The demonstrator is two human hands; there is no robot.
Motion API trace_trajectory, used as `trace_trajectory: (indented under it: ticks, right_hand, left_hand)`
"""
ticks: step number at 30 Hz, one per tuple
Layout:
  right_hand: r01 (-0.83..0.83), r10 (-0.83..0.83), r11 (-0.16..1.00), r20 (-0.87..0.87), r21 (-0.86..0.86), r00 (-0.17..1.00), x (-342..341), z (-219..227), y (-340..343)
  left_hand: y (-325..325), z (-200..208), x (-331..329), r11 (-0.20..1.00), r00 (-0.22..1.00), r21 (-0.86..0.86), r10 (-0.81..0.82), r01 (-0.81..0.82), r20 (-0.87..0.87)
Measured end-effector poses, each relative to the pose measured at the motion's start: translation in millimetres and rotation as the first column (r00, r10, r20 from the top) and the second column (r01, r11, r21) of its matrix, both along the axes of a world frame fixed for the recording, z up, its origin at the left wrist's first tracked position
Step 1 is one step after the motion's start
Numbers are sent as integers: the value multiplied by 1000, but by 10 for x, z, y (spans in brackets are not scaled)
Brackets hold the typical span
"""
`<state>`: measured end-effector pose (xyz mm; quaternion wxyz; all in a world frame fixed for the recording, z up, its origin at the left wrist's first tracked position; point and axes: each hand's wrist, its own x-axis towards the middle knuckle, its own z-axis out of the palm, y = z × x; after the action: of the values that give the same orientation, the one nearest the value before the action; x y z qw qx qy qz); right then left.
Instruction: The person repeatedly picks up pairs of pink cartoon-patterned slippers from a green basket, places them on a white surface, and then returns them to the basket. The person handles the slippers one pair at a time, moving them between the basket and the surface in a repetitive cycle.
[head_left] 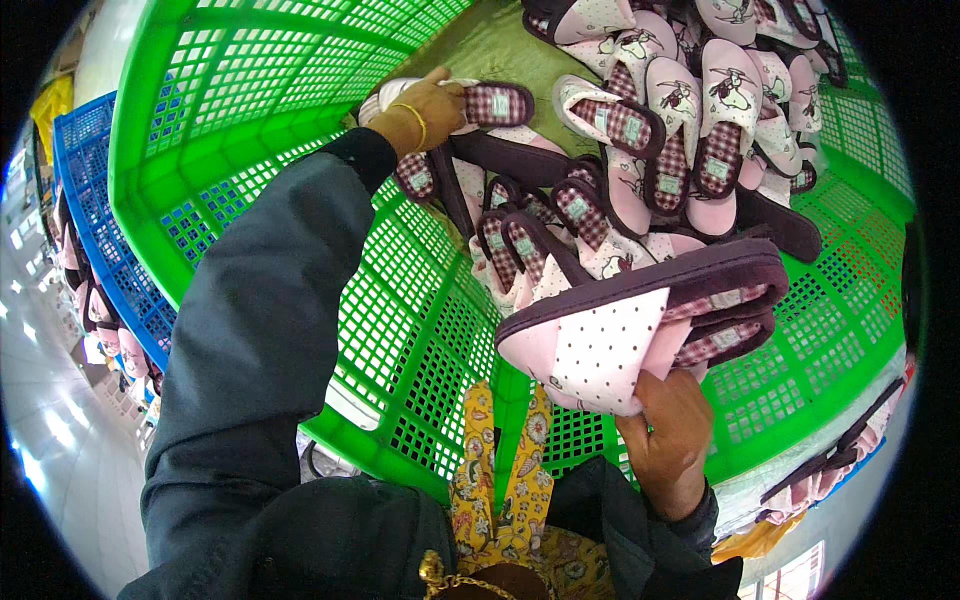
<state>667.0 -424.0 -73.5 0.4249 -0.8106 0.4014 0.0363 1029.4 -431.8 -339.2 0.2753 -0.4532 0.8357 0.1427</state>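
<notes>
My right hand (672,440) is closed round the near side of a pair of pink slippers (610,335), stacked together and raised over the near part of the basket. They have dark soles, a white dotted band and checked insoles. Farther off to the left, my left hand (422,108) has its fingers wrapped over a slipper (500,105) with a dark-edged checked insole. That one lies on the heap inside a green plastic basket (150,130). Many similar loose slippers (725,100) fill the basket's far right, some sole up, some with a printed cartoon figure on the upper.
High lattice walls of the basket surround both arms, with its near rim (375,445) close to my body. A blue crate (95,200) stands outside on the left, with more pink slippers (130,350) beside it. Further slippers (840,455) lie beyond the right rim.
</notes>
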Motion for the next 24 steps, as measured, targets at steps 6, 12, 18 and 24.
trace_trajectory:
  ticks: [6, 12, 18, 24]
  right_hand:
    - [-2, 2, 1000, -2, -9, 1000, -18, -27, 0]
    - [-10, 10, 1000, -2, 14, 1000, -2, -9, -10]
    - [-128, 128, 991, -2, 38, 992, -61, -14, -46]
    - [-97, 97, 995, 20, -2, 995, -100, 38, -98]
  left_hand:
    - [122, -251, -195, 991, 972, 28, -134, 131, 191]
    - [485, -390, -548, 956, 982, -237, 153, -175, -106]
    - [684, -406, -654, 788, 731, -62, 534, -612, -425]
    - [35, -477, -1043, 514, 275, 214, 714, -831, -644]
